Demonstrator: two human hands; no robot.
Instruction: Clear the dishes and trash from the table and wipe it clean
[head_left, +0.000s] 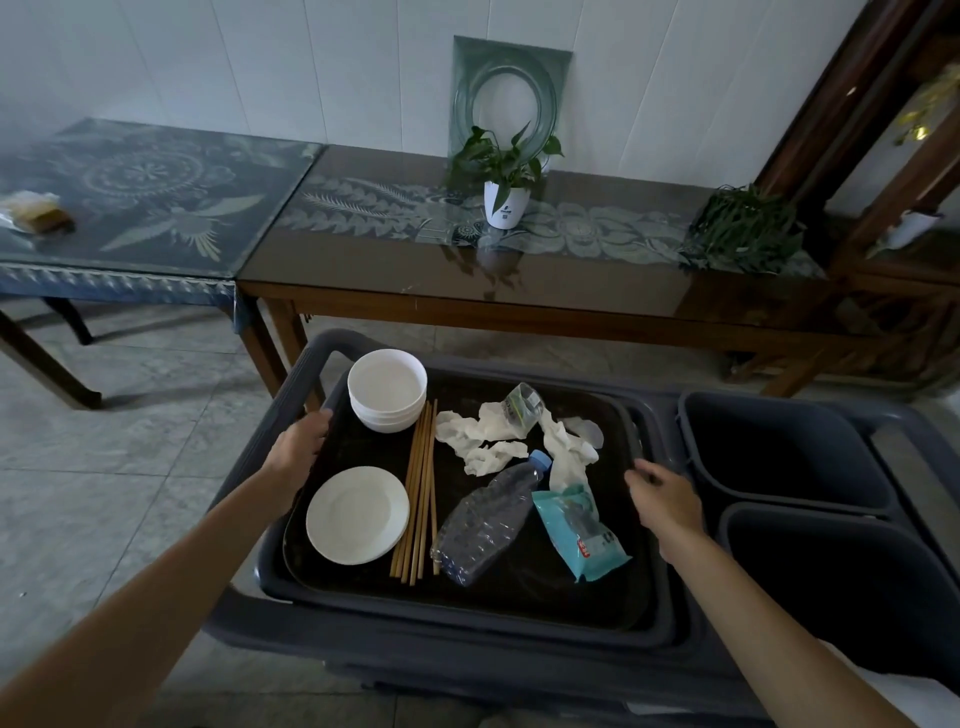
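The dark tray (519, 587) sits in the top of a grey cart (291, 379), just before the long table (519, 291). Loaded, it should be heavy and stiff, best lifted by both side rims. The left hand (298, 441) curls its grip over the tray's left rim; the right hand (662, 493) hovers at the right rim, fingers loosely spread. Right of the tray, two bins (779, 447) look empty. In the tray: a light crushed bottle (488, 519), fragile plates (357, 514), stacked bowls (387, 387), chopsticks (418, 493), soft tissues (483, 441).
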